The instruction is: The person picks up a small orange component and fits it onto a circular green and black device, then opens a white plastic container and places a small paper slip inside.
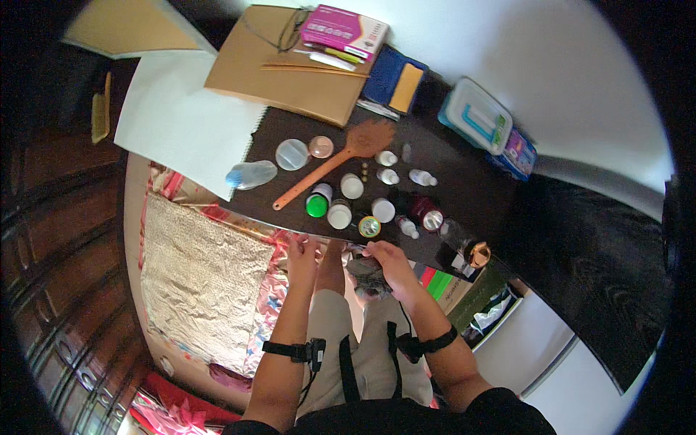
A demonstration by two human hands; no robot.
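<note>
My left hand (pixel 302 255) is at the front edge of the dark table (pixel 255 209), its fingers bent; whether it holds anything is unclear. At the same edge, my right hand (pixel 389 263) has its thumb and finger close together beside a grey cloth-like thing (pixel 370 274); its grip is not plain. Just beyond the hands stand a green-capped bottle (pixel 317 204), several white-lidded jars (pixel 340 215), a yellow-rimmed round container (pixel 369 227) and small white dropper-type bottles (pixel 407 227). A wooden slotted turner (pixel 337 160) lies diagonally behind them.
A cardboard box (pixel 283 70) carries a purple box (pixel 345 30) and sticks. Left of it lies a spiral-bound paper pad (pixel 185 119). At the right are a clear bottle with a copper-coloured cap (pixel 480 255), a dark red container (pixel 432 219) and a lidded plastic box (pixel 478 115).
</note>
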